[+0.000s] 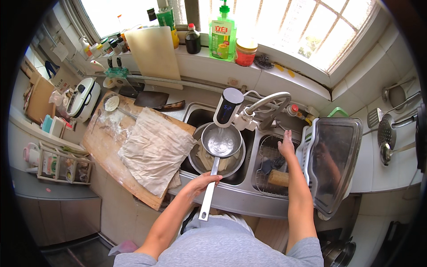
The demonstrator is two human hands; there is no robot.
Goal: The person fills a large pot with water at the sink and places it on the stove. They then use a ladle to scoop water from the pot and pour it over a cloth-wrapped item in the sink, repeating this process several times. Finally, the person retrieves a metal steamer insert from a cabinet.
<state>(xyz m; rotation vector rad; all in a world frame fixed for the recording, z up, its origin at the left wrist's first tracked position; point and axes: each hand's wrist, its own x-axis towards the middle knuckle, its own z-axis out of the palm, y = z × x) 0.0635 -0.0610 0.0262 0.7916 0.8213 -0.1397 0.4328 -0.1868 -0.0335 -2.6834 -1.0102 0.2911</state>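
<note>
My left hand [201, 183] grips the long flat handle of a metal water ladle [221, 140]. The ladle's bowl sits below a white electric tap heater [228, 106] with a lit display, and clear, bubbly water shows inside. Underneath, a steel basin [243, 157] in the left sink holds pale pieces of food, partly hidden by the ladle. Over the right sink, my right hand [287, 145] reaches out with its thumb apart from the fingers, holding nothing visible. A wire rack [262, 187] lies below it, carrying a tan scrubber [278, 178] and a dark scouring pad [277, 162].
Left of the sink, a crumpled cloth [156, 147] covers part of a floured wooden board [103, 147], beside a cleaver [151, 99]. A lidded dish rack [333, 160] stands at right. Bottles, including green detergent [221, 36], line the windowsill.
</note>
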